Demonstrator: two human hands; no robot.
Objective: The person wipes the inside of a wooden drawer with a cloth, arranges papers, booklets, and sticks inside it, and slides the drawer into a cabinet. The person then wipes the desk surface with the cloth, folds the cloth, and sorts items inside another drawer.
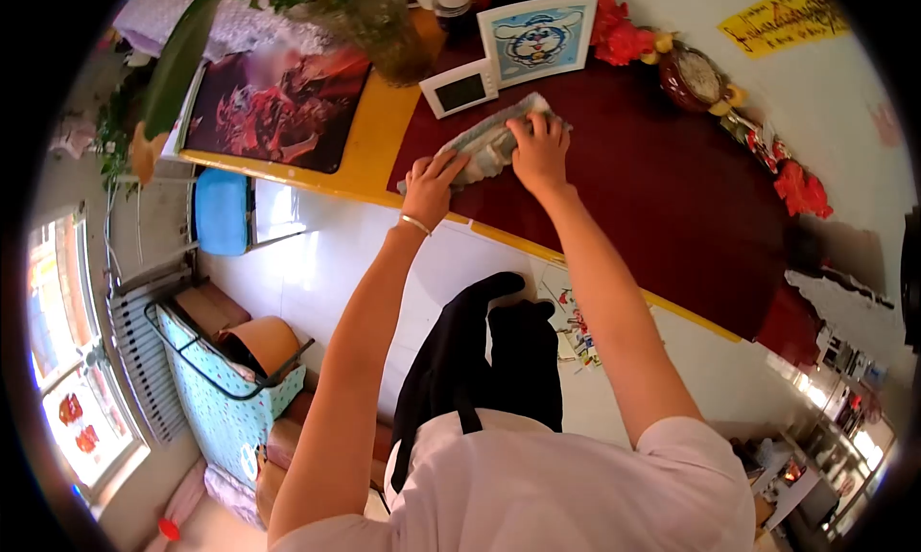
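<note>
A greyish, folded cloth (489,147) lies on the dark red tabletop (633,168), near the table's front edge. My left hand (429,186), with a bracelet at the wrist, grips the cloth's near left end. At its right part, my right hand (541,154) presses down with bent fingers gripping the fabric. Just beyond the cloth stand a small white-framed device with a dark screen (460,89) and a white-framed cartoon picture (537,42).
Left on the yellow table edge lies a dark red printed mat (278,111), near a glass vase (384,34) with plants. Red flowers (801,189) and a round brown ornament (693,76) line the wall side. A blue stool (223,211) stands below left.
</note>
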